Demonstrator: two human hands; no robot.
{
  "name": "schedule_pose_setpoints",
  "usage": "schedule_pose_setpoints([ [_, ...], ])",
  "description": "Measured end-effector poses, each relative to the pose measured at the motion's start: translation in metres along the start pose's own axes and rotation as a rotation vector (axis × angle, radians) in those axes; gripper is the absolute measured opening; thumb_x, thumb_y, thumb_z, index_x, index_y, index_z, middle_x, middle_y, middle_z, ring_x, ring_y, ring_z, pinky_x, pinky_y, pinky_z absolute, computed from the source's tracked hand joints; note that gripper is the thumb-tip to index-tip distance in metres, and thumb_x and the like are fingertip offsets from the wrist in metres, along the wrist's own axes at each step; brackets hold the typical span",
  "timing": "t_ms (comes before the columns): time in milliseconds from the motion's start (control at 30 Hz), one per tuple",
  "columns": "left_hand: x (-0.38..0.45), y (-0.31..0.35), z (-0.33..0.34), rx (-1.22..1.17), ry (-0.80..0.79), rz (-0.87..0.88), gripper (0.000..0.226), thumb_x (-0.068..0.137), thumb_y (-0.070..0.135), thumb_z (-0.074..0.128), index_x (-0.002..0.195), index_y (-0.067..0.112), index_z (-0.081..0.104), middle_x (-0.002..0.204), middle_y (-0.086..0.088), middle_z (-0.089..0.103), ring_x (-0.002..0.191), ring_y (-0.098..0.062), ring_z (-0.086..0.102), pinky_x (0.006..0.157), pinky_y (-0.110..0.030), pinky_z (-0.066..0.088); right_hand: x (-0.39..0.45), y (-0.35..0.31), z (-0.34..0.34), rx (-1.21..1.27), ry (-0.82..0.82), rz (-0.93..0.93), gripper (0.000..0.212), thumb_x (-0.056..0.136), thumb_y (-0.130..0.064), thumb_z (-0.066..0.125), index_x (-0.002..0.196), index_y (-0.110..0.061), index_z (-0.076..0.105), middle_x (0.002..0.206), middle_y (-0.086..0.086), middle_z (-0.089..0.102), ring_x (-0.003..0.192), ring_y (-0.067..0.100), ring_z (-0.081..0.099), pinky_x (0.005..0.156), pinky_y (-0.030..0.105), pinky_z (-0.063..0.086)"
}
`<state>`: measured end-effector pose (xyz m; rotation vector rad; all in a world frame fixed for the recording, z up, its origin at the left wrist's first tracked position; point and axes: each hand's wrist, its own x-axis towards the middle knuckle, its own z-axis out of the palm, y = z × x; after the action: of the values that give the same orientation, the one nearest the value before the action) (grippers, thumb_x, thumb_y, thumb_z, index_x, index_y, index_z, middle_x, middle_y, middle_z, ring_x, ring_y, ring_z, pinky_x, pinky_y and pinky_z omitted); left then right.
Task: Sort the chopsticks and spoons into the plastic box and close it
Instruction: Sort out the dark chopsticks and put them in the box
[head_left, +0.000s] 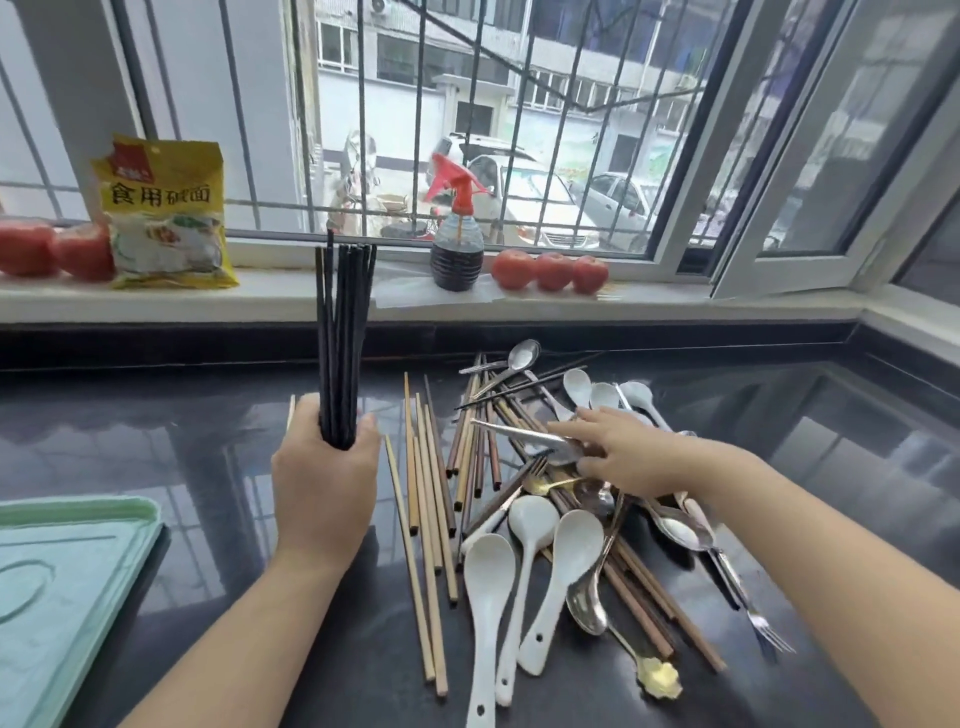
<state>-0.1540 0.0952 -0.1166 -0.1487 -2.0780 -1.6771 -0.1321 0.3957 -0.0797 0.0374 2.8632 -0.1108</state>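
Reaching across the cutlery pile (545, 493) with the right hand (631, 457), fingers (569, 430) spread and straight, pressing on a metal spoon (524, 439) lying with its handle running left and away. Gripping a bundle of black chopsticks (343, 338) upright in the left hand (324, 483), fingers curled tight round its lower end. Bamboo chopsticks (423, 519) lying lengthwise between the hands, nearer the left. Showing only a green plastic box (57, 597) corner far left on the worktop (208, 441). Reading "食用碱面" on the yellow packet (166, 208) on the sill.

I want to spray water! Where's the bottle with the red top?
The spray bottle stands on the windowsill, just left of three tomatoes.
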Motion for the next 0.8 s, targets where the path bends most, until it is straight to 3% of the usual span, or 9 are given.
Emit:
schedule_pose_setpoints([
  [100,0.0,0.0,0.0,0.008,-0.008,0.007,0.021,0.096,0.008,0.064,0.083,0.0,0.051,0.065,-0.007,0.044,0.053,-0.009,0.04,0.049,-0.013,0.038,-0.007,0.016,-0.007,0.026,-0.028,0.035,0.049,0.104,-0.02,0.047,0.148,-0.042,0.046,0.16,0.01,0.032,0.15,0.028,0.021,0.12,0.044,0.023],
  [200,0.0,-0.001,0.0,0.014,-0.008,0.002,0.02,0.097,0.009,0.065,0.083,0.001,0.052,0.066,-0.008,0.046,0.054,-0.009,0.041,0.05,-0.013,0.039,-0.015,0.033,-0.01,0.167,-0.068,0.089,0.057,0.101,-0.009,0.045,0.143,-0.047,0.05,0.167,-0.002,0.02,0.155,0.018,0.011,0.123,0.041,0.019],
  [267,0.0,-0.001,0.001,0.011,-0.015,0.0,0.021,0.097,0.01,0.064,0.082,0.003,0.051,0.066,-0.009,0.046,0.054,-0.009,0.042,0.049,-0.013,0.039,-0.02,0.036,-0.017,0.263,0.022,0.094,0.054,0.101,-0.006,0.044,0.141,-0.041,0.055,0.162,-0.006,0.03,0.153,0.016,0.022,0.12,0.034,0.02],
  [400,0.003,-0.004,0.001,0.024,-0.056,-0.012,0.026,0.098,0.013,0.063,0.077,0.006,0.049,0.065,-0.008,0.045,0.052,-0.009,0.04,0.048,-0.014,0.038,-0.005,0.035,-0.034,0.419,0.327,0.174,0.045,0.098,0.003,0.042,0.121,-0.022,0.071,0.132,-0.003,0.065,0.129,0.016,0.055,0.102,0.025,0.039],
  [500,0.005,-0.007,0.002,0.035,-0.084,-0.027,0.029,0.098,0.012,0.062,0.075,0.006,0.046,0.064,-0.007,0.043,0.05,-0.009,0.038,0.047,-0.014,0.037,0.018,0.035,-0.041,0.355,0.425,0.219,0.043,0.094,0.005,0.043,0.111,-0.021,0.074,0.118,-0.001,0.072,0.114,0.018,0.064,0.092,0.026,0.045],
  [633,0.005,-0.006,0.002,0.024,-0.076,-0.037,0.028,0.098,0.01,0.06,0.075,0.004,0.045,0.063,-0.008,0.041,0.05,-0.009,0.039,0.046,-0.014,0.038,0.04,0.025,-0.046,0.264,0.427,0.203,0.043,0.094,0.006,0.045,0.108,-0.022,0.074,0.118,0.0,0.071,0.106,0.019,0.064,0.086,0.028,0.05],
  [800,0.004,-0.007,0.002,-0.009,-0.094,-0.046,0.028,0.098,0.009,0.06,0.076,0.003,0.044,0.062,-0.006,0.039,0.048,-0.009,0.036,0.042,-0.016,0.034,0.071,-0.003,-0.035,0.102,0.376,0.102,0.049,0.093,0.004,0.045,0.125,-0.024,0.069,0.131,0.003,0.067,0.117,0.024,0.062,0.099,0.038,0.052],
])
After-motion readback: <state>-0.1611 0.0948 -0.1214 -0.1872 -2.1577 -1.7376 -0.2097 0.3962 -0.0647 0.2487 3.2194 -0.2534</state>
